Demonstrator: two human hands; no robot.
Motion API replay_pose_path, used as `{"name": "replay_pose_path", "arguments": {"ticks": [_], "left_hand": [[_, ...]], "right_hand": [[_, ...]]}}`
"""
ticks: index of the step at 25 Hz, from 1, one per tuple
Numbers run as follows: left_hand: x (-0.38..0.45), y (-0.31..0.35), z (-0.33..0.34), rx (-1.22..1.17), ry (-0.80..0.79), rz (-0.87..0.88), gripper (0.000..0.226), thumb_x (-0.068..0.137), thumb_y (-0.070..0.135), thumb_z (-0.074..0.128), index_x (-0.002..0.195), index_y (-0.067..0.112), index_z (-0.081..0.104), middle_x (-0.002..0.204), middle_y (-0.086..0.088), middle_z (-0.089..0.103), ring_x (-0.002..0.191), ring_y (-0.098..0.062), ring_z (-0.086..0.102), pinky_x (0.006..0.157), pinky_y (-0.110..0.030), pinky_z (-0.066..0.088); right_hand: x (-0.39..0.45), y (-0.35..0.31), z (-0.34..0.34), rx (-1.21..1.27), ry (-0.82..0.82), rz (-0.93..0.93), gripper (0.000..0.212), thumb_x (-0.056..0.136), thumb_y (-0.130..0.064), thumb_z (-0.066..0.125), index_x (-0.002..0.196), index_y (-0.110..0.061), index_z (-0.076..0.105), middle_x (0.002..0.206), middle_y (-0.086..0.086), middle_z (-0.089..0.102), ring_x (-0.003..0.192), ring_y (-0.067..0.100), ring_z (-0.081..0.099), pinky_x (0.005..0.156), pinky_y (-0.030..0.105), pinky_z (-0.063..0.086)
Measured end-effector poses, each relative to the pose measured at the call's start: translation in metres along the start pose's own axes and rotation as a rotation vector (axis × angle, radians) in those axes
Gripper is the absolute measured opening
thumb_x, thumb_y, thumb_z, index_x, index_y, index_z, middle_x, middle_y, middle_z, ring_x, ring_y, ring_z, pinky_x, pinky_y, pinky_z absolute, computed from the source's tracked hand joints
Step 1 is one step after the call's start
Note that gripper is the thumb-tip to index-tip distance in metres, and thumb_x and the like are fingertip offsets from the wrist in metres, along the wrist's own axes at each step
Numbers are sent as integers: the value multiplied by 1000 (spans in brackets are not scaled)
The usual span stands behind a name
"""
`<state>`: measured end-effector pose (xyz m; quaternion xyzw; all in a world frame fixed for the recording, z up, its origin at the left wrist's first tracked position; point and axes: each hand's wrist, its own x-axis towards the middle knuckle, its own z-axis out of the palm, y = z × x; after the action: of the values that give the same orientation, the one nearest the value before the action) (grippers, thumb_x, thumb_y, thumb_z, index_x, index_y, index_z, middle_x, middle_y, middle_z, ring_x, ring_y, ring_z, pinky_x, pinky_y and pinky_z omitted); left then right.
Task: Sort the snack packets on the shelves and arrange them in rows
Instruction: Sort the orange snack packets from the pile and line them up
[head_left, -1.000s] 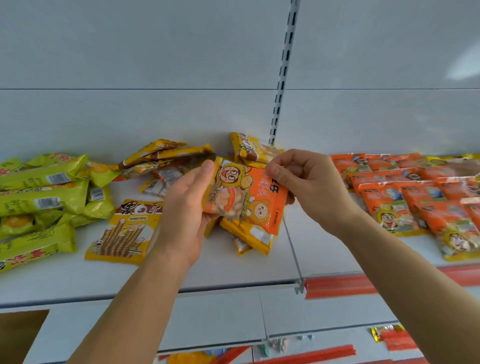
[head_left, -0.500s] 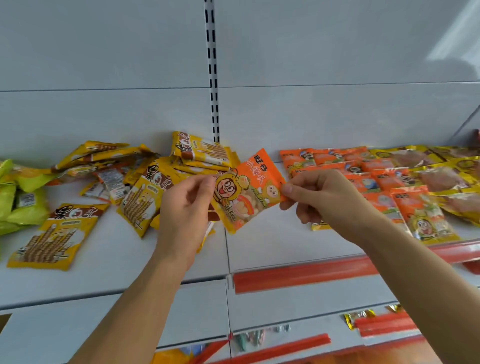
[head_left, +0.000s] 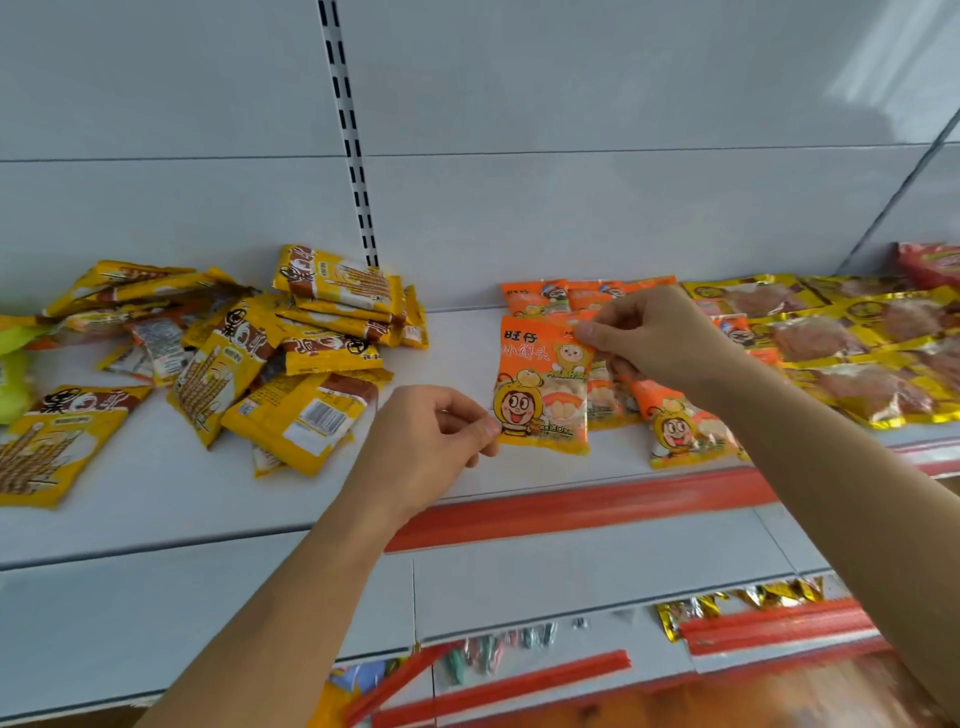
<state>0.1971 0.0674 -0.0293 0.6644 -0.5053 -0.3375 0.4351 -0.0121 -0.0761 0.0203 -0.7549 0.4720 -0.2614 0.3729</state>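
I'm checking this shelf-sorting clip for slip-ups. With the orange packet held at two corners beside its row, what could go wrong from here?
1. The orange packet hangs only from a fingertip grip of the left hand and right hand at opposite corners; it could slip or land crooked.
2. Set down here, it may overlap the neighbouring orange packets, spoiling the row.
3. The yellow packet pile lies loose close by; a left arm sweep might scatter it.
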Motion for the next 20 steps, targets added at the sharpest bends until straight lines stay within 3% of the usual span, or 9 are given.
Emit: {"name": "replay_pose_path", "arguments": {"ticks": [6,10,14,20], "left_hand": [[-2,7,47,387,21,91,12,90,35,73,85,26,77,76,12,70,71,-3,63,65,-24,49],[-3,4,55,448,43,78,13,89,36,74,81,26,77,75,14,69,72,-3,63,66,-27,51],[-1,5,59,457,37,84,16,85,38,78,76,25,76,71,13,69,70,-5,64,65,-28,53],[-3,9,63,483,-5,100,19,88,44,73,80,27,75,73,14,68,71,-4,63,66,-28,53]], "right_hand": [[12,20,-19,-311,-14,-56,24,87,-35,77,73,-16,74,59,-1,61,53,13,51,52,27,42],[14,24,-20,-432,-62,-92,27,87,-38,78,73,-16,74,54,-6,58,43,2,45,42,14,35],[14,30,-20,-477,-51,-105,22,85,-36,79,76,-17,76,58,-9,61,47,1,49,40,8,32],[10,26,-24,-472,-11,-117,17,84,-37,79,82,-22,74,70,-8,62,61,6,56,52,21,36]]}}
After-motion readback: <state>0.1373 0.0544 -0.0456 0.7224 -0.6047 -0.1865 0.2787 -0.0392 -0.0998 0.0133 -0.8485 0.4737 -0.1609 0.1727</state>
